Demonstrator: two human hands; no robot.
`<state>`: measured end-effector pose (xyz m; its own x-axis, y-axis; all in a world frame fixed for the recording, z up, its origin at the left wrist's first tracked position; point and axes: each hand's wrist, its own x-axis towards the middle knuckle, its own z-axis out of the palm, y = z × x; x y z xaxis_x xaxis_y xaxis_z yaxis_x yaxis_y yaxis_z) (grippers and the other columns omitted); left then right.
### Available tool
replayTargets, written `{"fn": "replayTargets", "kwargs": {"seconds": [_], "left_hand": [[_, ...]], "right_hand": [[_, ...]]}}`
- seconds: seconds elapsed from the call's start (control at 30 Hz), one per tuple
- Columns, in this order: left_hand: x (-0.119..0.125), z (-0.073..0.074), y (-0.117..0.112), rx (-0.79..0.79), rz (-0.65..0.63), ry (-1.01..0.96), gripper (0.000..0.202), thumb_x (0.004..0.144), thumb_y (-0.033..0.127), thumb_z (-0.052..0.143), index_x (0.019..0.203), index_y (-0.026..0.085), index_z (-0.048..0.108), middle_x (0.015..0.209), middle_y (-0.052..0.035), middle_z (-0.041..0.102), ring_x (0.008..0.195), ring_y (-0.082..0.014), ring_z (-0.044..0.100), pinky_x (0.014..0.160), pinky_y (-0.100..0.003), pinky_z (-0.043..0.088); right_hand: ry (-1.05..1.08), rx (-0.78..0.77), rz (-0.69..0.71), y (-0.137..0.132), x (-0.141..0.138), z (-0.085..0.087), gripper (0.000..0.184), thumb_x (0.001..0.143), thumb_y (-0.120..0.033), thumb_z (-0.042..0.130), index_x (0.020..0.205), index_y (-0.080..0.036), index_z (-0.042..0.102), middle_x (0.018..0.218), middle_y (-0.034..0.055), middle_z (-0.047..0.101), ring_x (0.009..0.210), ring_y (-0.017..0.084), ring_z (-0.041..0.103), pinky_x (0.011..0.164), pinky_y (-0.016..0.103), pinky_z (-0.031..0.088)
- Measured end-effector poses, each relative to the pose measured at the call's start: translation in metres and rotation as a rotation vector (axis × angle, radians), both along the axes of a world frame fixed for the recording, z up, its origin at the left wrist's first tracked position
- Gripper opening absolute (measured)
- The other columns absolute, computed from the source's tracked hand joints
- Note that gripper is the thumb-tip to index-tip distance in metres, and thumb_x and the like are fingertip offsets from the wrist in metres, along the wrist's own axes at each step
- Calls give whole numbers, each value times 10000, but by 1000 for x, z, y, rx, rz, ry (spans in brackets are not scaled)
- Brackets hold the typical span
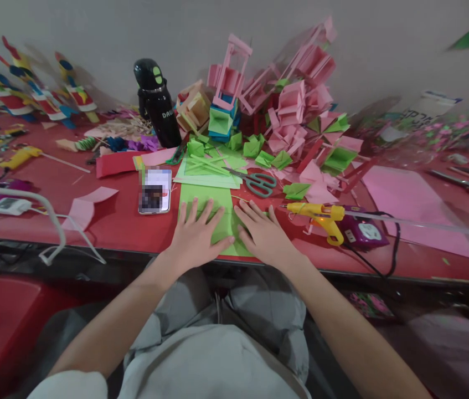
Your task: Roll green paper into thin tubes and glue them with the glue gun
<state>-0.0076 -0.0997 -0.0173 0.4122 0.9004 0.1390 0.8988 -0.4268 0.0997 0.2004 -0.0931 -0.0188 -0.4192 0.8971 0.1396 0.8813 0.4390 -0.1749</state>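
Note:
Flat on a light green sheet of paper (205, 193) at the table's front edge rest both my hands, palms down. My left hand (196, 235) has its fingers spread over the sheet's left part. On the right part, my right hand (265, 233) lies with its fingers stretched out, and the two thumbs point toward each other. Neither hand holds anything. Just beyond the right fingertips are scissors (261, 184) with grey-green handles. A phone (155, 191) lies left of the sheet. Behind it, more green paper (209, 180) is stacked with narrow strips on top.
A yellow glue gun (321, 216) lies right of my right hand, beside a purple box (362, 230) with a black cord. A black bottle (159, 105) stands at the back. Pink folded-paper pieces (292, 105) are heaped by the wall. Pink sheets (412, 205) lie at right.

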Motion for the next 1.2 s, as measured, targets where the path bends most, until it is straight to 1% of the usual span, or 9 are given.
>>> {"fn": "replayTargets", "kwargs": {"seconds": [0.07, 0.17, 0.27, 0.37, 0.53, 0.73, 0.9, 1.03, 1.2], "left_hand": [[0, 3, 2, 31, -16, 11, 677, 984, 625, 344, 1522, 223, 430, 1596, -107, 380, 1503, -429, 206, 1195, -676, 139], [-1, 9, 11, 84, -31, 21, 451, 1034, 404, 356, 1381, 245, 596, 1534, -73, 480, 1474, -376, 305, 1195, -644, 190], [-2, 16, 25, 72, -88, 4, 344, 993, 212, 431, 1160, 234, 730, 1427, -57, 580, 1390, -313, 428, 1143, -506, 357], [-4, 22, 41, -34, -104, -68, 282, 942, 151, 491, 995, 214, 761, 1194, -70, 679, 1171, -278, 575, 974, -419, 480], [-5, 26, 62, -245, -97, -280, 155, 883, 142, 570, 875, 187, 718, 985, -58, 671, 893, -214, 634, 755, -320, 483], [0, 24, 72, -310, -56, -317, 163, 817, 105, 625, 954, 175, 677, 970, -58, 679, 891, -210, 623, 732, -300, 462], [5, 35, 69, -253, -84, -198, 193, 807, 73, 579, 918, 187, 688, 985, -63, 700, 945, -235, 628, 747, -317, 456], [3, 45, 62, -169, -102, -75, 248, 805, 46, 541, 933, 204, 684, 966, -38, 715, 914, -236, 647, 719, -321, 445], [-3, 47, 51, -39, -153, 151, 226, 896, 98, 511, 991, 203, 687, 993, -52, 702, 902, -240, 667, 709, -328, 458]], "right_hand": [[33, 8, 1, 3, 1, -2, 499, 1005, -295, 376, 1484, -189, 466, 1575, 104, 406, 1465, 317, 372, 1177, 674, 221], [121, 55, -7, 10, 2, -8, 428, 1009, -229, 362, 1368, -185, 591, 1515, 111, 501, 1406, 289, 460, 1186, 633, 244], [219, 88, 11, 20, 4, -11, 367, 979, -165, 412, 1201, -158, 704, 1376, 128, 616, 1264, 266, 570, 1131, 507, 386], [295, 93, 4, 28, 5, -10, 278, 946, -171, 508, 1058, -171, 763, 1187, 117, 680, 1101, 256, 605, 987, 430, 484], [350, 11, -20, 38, 6, 0, 185, 897, -162, 594, 929, -183, 775, 1021, 98, 688, 979, 239, 592, 906, 392, 474], [260, -115, -21, 51, 5, 12, 135, 859, -121, 614, 942, -156, 715, 948, 81, 665, 880, 203, 587, 815, 313, 441], [104, -157, 23, 55, 2, 28, 158, 840, -92, 603, 966, -141, 684, 970, 91, 646, 912, 209, 582, 789, 289, 411], [78, -130, 53, 52, -4, 35, 188, 862, -78, 546, 962, -166, 679, 1006, 77, 656, 957, 202, 592, 780, 274, 402], [-91, 3, 60, 46, -12, 29, 223, 920, -98, 482, 996, -171, 679, 1012, 82, 677, 988, 219, 593, 797, 300, 410]]}}
